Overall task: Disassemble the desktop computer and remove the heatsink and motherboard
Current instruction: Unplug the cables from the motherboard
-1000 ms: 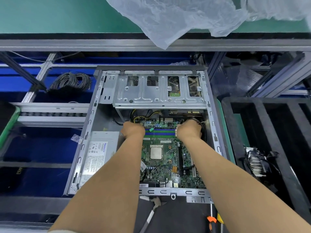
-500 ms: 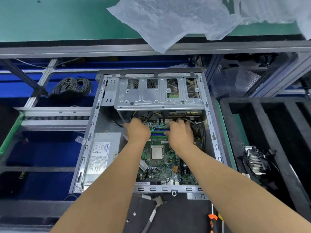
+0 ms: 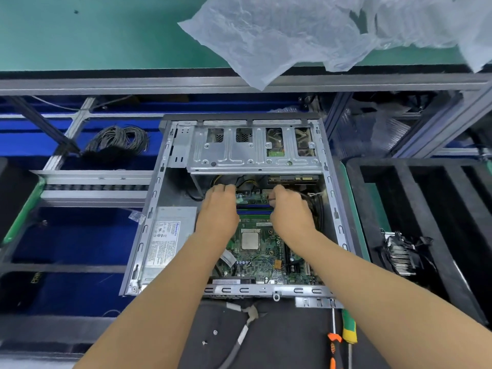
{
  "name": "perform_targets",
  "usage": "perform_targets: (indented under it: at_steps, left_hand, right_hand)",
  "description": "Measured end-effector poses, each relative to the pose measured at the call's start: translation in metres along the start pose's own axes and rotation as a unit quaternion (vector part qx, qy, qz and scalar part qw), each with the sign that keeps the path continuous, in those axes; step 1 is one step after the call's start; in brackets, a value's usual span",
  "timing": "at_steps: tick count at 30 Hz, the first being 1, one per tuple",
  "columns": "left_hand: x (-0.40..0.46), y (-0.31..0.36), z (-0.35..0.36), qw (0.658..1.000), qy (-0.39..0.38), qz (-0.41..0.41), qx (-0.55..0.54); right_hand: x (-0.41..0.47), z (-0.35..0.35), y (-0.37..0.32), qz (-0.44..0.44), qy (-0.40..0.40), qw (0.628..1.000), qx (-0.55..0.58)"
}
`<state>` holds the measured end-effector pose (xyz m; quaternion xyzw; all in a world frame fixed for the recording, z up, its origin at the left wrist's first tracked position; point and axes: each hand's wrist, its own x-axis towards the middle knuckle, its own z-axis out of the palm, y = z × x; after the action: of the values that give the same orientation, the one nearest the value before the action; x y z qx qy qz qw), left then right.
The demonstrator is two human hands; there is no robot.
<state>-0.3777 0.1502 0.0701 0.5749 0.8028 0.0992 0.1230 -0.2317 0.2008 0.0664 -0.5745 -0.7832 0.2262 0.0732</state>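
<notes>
The open desktop case [image 3: 334, 209] lies flat in front of me, with the green motherboard [image 3: 255, 259] and its bare CPU [image 3: 250, 240] inside. Both hands are at the board's far edge, just under the drive cage [image 3: 255, 158]. My left hand [image 3: 218, 209] curls its fingers down onto a connector by the yellow and black wires [image 3: 246, 182]; the fingertips are hidden. My right hand [image 3: 290, 211] pinches a dark cable [image 3: 306, 195] near the board's far right corner. A finned heatsink [image 3: 399, 255] lies apart in the black foam tray [image 3: 354, 182] on the right.
The grey power supply [image 3: 170, 235] fills the case's left side. Near me, a grey cable [image 3: 246, 322] and two screwdrivers [image 3: 346, 331] lie on the dark mat. A coil of black wire [image 3: 117, 141] sits at far left. Crumpled plastic sheet [image 3: 279, 35] hangs over the green bench.
Both hands left the memory slots and reached farther in, under the drive cage. The right hand swung toward the middle, then settled on the dark cable.
</notes>
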Motion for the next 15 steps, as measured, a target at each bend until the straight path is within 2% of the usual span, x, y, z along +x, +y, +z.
perform_targets:
  at_steps: [5, 10, 15]
  left_hand:
    - [-0.011, 0.007, -0.023, 0.999, -0.020, 0.036, 0.013]
    - [-0.032, 0.014, -0.048, 0.979, -0.063, -0.019, -0.194]
    - [-0.054, 0.032, -0.051, 0.972, -0.024, -0.035, -0.232]
  right_hand:
    - [-0.028, -0.028, 0.005, -0.009, 0.007, 0.995, 0.095]
    - [-0.066, -0.067, 0.017, -0.017, 0.057, 0.971, 0.231]
    - [-0.100, -0.094, 0.043, 0.011, 0.123, 0.950, 0.288]
